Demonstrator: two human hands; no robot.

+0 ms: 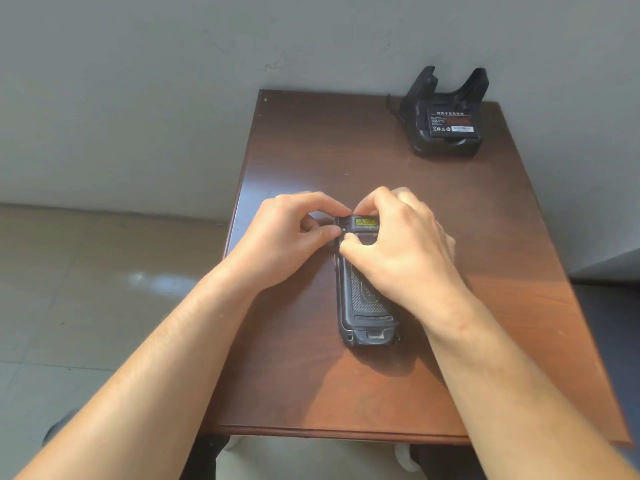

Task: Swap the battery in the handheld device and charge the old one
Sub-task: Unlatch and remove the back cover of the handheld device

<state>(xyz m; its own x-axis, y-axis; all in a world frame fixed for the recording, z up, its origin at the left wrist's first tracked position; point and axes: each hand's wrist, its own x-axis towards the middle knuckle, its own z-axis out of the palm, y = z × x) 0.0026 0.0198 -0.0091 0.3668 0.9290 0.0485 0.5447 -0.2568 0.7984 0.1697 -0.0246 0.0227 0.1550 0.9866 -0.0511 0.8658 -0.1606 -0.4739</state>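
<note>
My device (367, 299) lies face down in the middle of the smooth brown wood table (311, 375). It is long, black and bumpy on the back, with a yellow sticker (365, 222) at the far end. My left hand (287, 237) pinches the far left corner with thumb and first finger. My right hand (401, 247) curls over the far end, fingers bent and pressing on it. The black charger (446, 116) sits at the far right corner, with a flat battery (453, 123) in it.
</note>
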